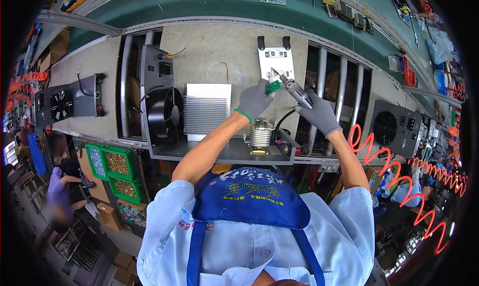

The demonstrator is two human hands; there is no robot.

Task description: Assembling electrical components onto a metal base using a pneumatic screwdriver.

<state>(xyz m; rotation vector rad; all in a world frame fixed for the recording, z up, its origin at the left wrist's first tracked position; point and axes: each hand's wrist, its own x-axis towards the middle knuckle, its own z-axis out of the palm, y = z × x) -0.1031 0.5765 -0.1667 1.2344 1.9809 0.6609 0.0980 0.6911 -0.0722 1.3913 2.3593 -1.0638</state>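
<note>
My left hand (254, 97), in a grey glove, is closed on the edge of a small green circuit board (273, 87). My right hand (320, 114), also gloved, grips a power screwdriver (298, 92) with its bit angled up and left. The bit's tip is over the lower part of a white plate (278, 56) carrying small modules. Nearer me, a dark metal chassis (214, 151) holds a black fan (164, 115), a finned aluminium heat sink (207, 111) and a coil-wound transformer (261, 136).
Beneath the work lies a pale board (199, 41) flanked by metal rollers (341, 86). Similar chassis units sit left (67, 100) and right (394, 126). A red coiled hose (389, 161) hangs at right. Green bins (119, 169) of small parts stand lower left, near another person (62, 191).
</note>
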